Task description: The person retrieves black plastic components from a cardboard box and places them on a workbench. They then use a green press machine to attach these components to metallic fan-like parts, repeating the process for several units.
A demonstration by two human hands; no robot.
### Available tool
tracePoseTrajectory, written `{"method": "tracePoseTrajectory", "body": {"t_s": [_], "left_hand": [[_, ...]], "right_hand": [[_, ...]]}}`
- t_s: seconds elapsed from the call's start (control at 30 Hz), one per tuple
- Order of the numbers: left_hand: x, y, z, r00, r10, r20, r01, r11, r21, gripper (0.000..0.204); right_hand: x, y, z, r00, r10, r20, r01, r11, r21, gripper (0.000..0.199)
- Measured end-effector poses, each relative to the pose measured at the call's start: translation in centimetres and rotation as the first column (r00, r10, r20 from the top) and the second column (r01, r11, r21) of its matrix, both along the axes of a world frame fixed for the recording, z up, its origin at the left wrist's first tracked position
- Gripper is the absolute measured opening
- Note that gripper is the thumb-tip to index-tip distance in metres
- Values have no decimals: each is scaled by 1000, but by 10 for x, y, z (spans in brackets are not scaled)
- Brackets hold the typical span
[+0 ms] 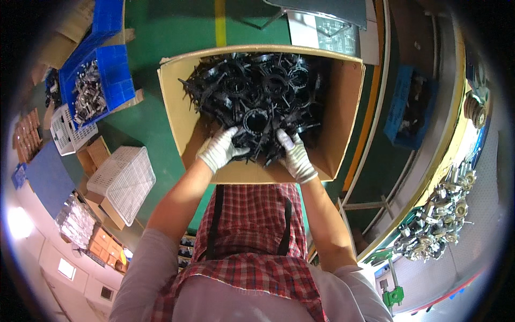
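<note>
A large open cardboard box [343, 112] stands in front of me, holding a tangled heap of black plastic ring-shaped parts [263, 86] with spokes. Both my hands wear white knit gloves and reach into the near side of the heap. My left hand [220, 150] is closed on a clump of the black parts at the pile's near edge. My right hand [296, 156] grips the same clump from the right side. Between the two hands sits a black ring part [256, 122]. My fingertips are partly buried among the parts.
A blue crate [115, 75] of small metal pieces and white mesh baskets [122, 180] sit at the left on the green floor. At the right, a curved conveyor edge [445, 155], a blue bin [407, 107] and a cluster of metal assemblies [437, 222].
</note>
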State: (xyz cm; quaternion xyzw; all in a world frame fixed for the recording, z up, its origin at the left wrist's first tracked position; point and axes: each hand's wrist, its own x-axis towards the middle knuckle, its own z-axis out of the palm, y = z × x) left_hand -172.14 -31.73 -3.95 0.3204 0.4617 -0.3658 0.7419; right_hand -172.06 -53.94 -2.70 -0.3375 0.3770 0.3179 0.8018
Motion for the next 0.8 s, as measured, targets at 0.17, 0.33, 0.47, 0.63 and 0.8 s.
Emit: {"method": "tracePoseTrajectory", "body": {"t_s": [0.17,0.33,0.47,0.63,0.8], "left_hand": [[-22,-10,32,988,96,121,-95,995,-12,43],[-47,-15,62,974,92,205,-97,995,12,37],[-44,-27,96,896,-32,443,-35,989,141,35],[-40,-36,132,866,-20,500,-42,993,113,30],[-28,-36,180,723,-222,654,104,971,215,33]], "right_hand": [[-14,-8,26,975,122,184,-105,990,-99,63],[-20,-24,66,859,313,404,-231,943,-240,71],[-29,-30,90,821,288,493,-192,953,-236,72],[-40,-39,116,789,235,567,-91,959,-270,79],[-39,-39,163,706,210,676,-9,958,-288,85]]}}
